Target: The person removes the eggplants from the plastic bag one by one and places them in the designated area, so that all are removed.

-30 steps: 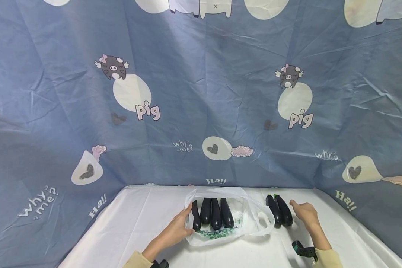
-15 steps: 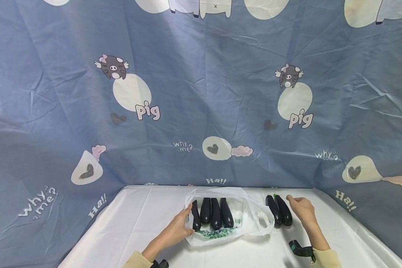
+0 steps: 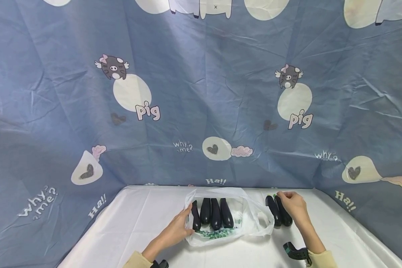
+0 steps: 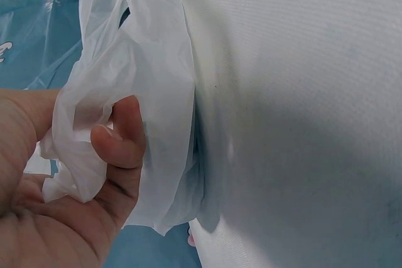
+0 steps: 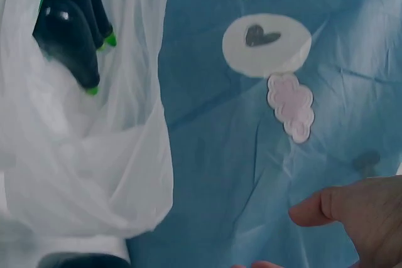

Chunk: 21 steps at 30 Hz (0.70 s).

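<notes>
A white plastic bag (image 3: 217,242) lies with its mouth toward me, several dark eggplants (image 3: 216,216) side by side inside. My left hand (image 3: 175,229) holds the bag's left edge; in the left wrist view, the thin plastic (image 4: 94,117) is gripped between thumb and curled fingers. Two more eggplants lie right of the bag, a left one (image 3: 273,211) and a right one (image 3: 286,219). Over the green stem end of the right one hovers my right hand (image 3: 295,207). Its thumb (image 5: 314,210) and fingers stand apart in the right wrist view, holding nothing; contact cannot be made out.
A white cloth covers the table (image 3: 144,208). Behind it hangs a blue patterned curtain (image 3: 201,93), which also runs along both sides. The bag's handle loop (image 3: 264,219) reaches close to the left loose eggplant. Black bands (image 3: 296,252) circle both wrists.
My right hand has moved left from beside the two loose eggplants to over the right one's stem end. The left hand, the bag and the eggplants have stayed put.
</notes>
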Tool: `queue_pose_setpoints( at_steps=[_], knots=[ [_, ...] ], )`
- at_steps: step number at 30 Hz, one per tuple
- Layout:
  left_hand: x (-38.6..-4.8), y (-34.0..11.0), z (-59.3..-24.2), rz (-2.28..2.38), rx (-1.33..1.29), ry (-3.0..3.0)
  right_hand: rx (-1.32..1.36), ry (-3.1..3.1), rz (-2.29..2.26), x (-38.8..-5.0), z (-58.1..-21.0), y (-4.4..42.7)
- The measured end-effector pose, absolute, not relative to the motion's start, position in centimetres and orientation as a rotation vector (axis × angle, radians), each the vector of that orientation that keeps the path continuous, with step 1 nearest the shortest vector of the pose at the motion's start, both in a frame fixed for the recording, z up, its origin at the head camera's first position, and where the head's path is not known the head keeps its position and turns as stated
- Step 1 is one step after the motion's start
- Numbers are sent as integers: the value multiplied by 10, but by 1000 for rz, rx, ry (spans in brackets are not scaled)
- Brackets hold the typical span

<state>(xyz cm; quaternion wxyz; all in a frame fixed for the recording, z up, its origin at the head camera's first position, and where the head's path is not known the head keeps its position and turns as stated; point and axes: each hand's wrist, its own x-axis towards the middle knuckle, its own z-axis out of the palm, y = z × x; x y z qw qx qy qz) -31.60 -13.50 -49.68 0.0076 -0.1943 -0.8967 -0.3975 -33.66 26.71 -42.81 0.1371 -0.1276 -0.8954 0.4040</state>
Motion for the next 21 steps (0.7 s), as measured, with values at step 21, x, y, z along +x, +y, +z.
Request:
queue_pose_setpoints(
  at_steps=[21],
  knots=[
    [-317,-136,-497,-1247,-638,-2804,-178,-2599,1160,-326,-426,222]
  ],
)
